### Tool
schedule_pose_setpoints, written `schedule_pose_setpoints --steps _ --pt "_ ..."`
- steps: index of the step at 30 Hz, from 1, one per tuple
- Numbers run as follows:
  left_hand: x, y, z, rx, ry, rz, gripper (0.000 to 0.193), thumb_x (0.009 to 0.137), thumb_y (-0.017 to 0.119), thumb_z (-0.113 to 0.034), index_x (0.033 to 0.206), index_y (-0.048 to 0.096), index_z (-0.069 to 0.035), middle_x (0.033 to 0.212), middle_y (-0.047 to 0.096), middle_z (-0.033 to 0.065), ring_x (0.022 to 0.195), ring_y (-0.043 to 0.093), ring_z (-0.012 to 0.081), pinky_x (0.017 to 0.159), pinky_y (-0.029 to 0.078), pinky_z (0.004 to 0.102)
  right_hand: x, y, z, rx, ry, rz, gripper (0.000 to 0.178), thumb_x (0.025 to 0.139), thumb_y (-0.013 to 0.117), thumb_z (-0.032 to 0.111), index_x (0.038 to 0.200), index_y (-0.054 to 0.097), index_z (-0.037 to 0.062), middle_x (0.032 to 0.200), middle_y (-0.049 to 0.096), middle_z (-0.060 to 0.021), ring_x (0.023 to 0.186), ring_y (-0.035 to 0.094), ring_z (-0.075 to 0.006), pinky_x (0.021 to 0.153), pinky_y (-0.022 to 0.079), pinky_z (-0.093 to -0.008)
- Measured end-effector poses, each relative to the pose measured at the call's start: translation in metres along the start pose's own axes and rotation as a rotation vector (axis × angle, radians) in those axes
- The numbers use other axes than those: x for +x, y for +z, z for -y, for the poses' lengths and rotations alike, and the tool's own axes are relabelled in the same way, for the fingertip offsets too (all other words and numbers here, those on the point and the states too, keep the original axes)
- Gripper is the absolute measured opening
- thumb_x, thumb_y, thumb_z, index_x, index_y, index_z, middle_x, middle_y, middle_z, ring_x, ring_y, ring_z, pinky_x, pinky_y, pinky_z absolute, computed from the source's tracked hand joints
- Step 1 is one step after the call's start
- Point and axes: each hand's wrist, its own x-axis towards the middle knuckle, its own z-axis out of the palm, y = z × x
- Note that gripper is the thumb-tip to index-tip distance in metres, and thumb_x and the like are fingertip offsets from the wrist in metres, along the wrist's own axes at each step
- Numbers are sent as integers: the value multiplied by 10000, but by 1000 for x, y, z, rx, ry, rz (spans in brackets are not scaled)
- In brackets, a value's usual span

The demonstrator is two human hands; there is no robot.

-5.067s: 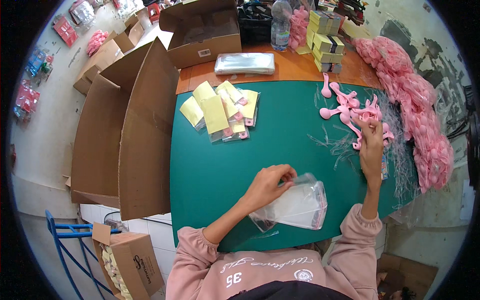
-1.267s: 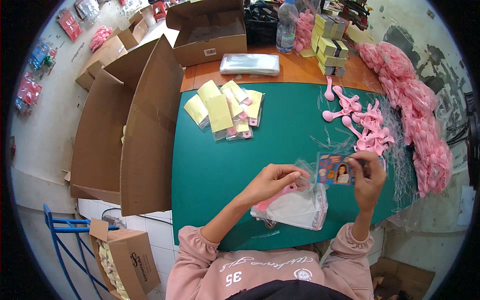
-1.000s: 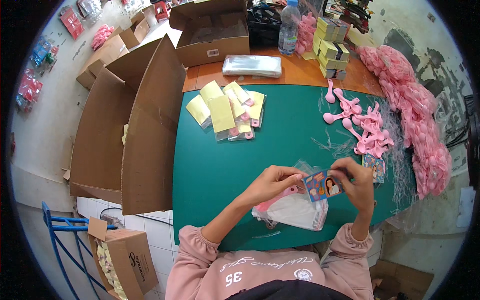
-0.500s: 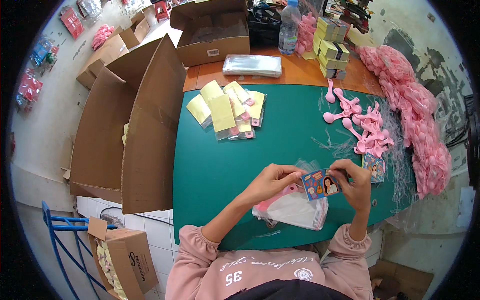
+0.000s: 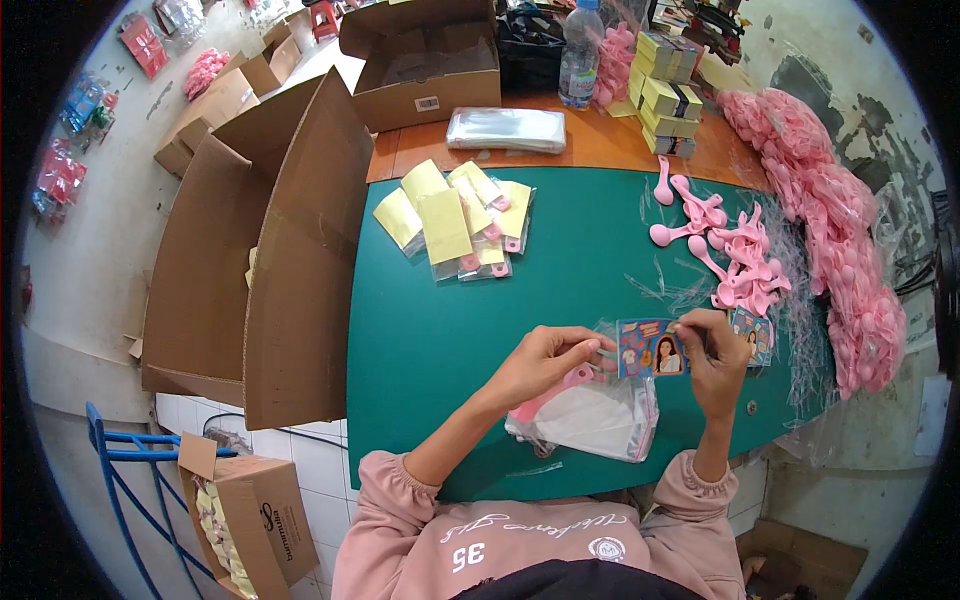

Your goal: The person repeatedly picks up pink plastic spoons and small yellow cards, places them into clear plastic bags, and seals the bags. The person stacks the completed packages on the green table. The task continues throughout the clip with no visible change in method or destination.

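Note:
My right hand (image 5: 716, 358) pinches the right end of a small colourful printed card (image 5: 652, 348) above the near part of the green table. Just left of the card, the fingers of my left hand (image 5: 550, 362) close on a clear plastic bag (image 5: 605, 330). A pink spoon (image 5: 545, 402) shows under that hand, partly hidden; whether it lies inside the held bag is hard to see. Below both hands rests a pile of clear plastic bags (image 5: 595, 425). More printed cards (image 5: 752, 335) are stacked beside my right hand.
Loose pink spoons (image 5: 745, 255) lie at the right, near bundled pink spoons (image 5: 820, 210). Filled bags with yellow card backs (image 5: 445, 225) sit at far left of the green table (image 5: 420, 340). A tall cardboard box (image 5: 300, 250) borders its left edge. A bottle (image 5: 579, 60) stands behind.
The card has shifted slightly right and levelled out in my right hand. My left fingers have come away from its left edge.

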Motion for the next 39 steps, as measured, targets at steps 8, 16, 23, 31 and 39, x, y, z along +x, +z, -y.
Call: schedule_pose_setpoints --steps 8,16,23,31,39 --pt "0 2 3 48 -66 -54 310 911 474 -210 1029 576 58 890 629 80 799 588 105 693 468 234 7 -2 5 -26 -72 250 90 740 624 -14 817 583 9 705 597 -78 563 558 -116 514 435 -225" --pt "2 0 1 59 -85 -87 314 913 466 -214 1033 577 55 889 635 97 796 593 115 687 471 239 7 -3 1 -4 -81 243 97 740 625 -24 824 581 1 716 607 -88 579 574 -127 536 455 -226" --pt "0 0 3 55 -57 12 314 908 476 -199 1035 568 72 889 640 102 790 596 116 711 471 239 8 -2 0 -4 -88 270 116 716 637 -24 816 588 6 707 598 -95 575 582 -146 529 455 -234" --pt "0 1 -10 225 -130 4 285 892 512 -199 1035 593 34 866 631 66 733 551 71 672 463 221 5 8 5 16 -84 323 121 719 645 4 822 581 5 732 605 -94 570 584 -151 516 454 -240" --pt "-3 0 -7 108 29 42 317 878 526 -139 1166 518 -5 842 640 58 749 563 71 662 473 230 13 -6 6 139 197 613 169 802 575 75 953 573 0 828 604 -127 713 614 -243 635 477 -297"
